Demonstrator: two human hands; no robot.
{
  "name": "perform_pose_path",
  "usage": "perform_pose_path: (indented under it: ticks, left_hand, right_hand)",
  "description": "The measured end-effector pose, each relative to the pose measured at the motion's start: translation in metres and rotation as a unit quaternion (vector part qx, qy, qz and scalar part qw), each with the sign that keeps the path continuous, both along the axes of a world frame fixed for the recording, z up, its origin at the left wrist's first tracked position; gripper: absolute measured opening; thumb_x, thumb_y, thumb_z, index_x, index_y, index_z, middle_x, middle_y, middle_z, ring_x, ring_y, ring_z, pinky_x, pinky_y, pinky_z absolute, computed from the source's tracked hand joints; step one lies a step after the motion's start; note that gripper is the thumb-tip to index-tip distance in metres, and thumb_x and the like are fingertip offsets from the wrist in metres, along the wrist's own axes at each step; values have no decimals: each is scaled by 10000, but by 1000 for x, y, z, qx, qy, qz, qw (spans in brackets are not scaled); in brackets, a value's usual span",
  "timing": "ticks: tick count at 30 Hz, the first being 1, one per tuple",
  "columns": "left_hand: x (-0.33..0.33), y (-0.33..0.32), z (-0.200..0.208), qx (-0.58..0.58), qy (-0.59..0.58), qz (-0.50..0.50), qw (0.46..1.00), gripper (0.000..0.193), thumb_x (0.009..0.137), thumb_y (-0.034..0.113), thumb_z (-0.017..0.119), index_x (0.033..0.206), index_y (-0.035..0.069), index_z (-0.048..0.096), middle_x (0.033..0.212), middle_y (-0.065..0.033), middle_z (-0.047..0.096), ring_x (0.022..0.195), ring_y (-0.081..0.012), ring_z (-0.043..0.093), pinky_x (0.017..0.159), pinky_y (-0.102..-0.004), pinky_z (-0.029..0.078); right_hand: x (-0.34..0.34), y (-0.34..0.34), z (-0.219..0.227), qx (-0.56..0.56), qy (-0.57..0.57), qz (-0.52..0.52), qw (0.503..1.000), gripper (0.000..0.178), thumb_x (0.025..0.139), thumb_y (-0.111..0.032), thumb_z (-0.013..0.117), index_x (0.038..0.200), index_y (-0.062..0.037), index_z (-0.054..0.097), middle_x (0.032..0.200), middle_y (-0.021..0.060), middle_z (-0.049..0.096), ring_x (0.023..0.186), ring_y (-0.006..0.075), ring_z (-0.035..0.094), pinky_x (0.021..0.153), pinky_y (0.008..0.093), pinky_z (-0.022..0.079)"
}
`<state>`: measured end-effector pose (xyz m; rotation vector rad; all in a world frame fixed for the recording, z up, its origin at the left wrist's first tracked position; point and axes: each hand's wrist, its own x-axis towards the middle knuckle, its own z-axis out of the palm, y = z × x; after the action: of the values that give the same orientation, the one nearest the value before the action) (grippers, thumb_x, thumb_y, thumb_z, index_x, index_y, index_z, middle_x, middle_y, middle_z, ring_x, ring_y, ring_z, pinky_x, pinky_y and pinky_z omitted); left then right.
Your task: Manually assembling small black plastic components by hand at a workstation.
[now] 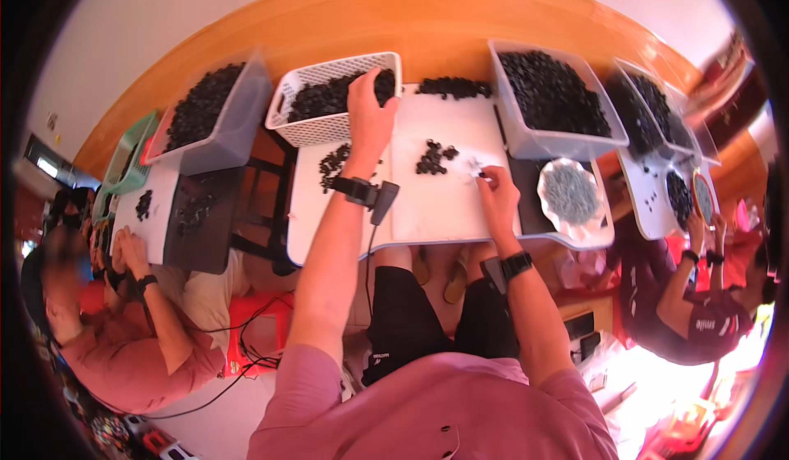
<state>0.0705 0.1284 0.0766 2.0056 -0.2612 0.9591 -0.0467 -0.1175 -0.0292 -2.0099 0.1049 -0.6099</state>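
Observation:
My left hand (pixel 372 116) reaches over the near right corner of a white perforated basket (pixel 311 134) filled with small black parts (pixel 329 98). Its thumb and fingers are curved and apart, with black parts showing in the gap. Low over the white board (pixel 436 205), my right hand (pixel 500 199) is closed in a pinch on a small black part (pixel 482 175), mostly hidden by the fingertips. Just beside those fingertips lie a few small pale pieces (pixel 473 164). A loose cluster of black parts (pixel 436 156) sits to their left, and another small heap (pixel 334 164) lies below the basket.
A clear bin (pixel 567 143) of black parts stands at the back right. Near it, a scalloped white dish (pixel 546 189) holds small grey pieces. More black parts (pixel 454 87) line the board's far edge. Co-workers sit at tables on the left (pixel 131 320) and right (pixel 674 304).

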Motion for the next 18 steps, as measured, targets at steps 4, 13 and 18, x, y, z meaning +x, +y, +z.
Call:
perform_pose_path:
  ticks: [4, 13, 18]
  left_hand:
    - [-37, -39, -36, -23, 195, -178, 964, 321, 895, 123, 761, 1186, -5, 713, 956, -136, 739, 796, -195, 692, 762, -323, 567]
    - [-95, -86, -109, -160, 376, -312, 858, 273, 964, 80, 710, 1216, -26, 706, 1018, -71, 757, 919, -124, 691, 814, -266, 553]
    - [-104, -83, -114, -224, 361, -317, 848, 254, 966, 71, 714, 1199, -28, 709, 1035, -69, 759, 926, -125, 695, 826, -263, 555]
  right_hand:
    - [2, -5, -12, -24, -49, 28, 998, 242, 869, -17, 744, 1097, -33, 668, 962, 127, 731, 720, 246, 699, 663, 359, 551]
    - [-10, 0, -11, -127, -116, 118, 978, 275, 876, 14, 686, 1138, -40, 627, 1000, 153, 719, 860, 358, 699, 761, 429, 566]
    - [-13, 2, -7, -155, -150, 155, 964, 250, 906, 1, 648, 1152, -41, 625, 984, 166, 721, 879, 373, 700, 767, 435, 569]
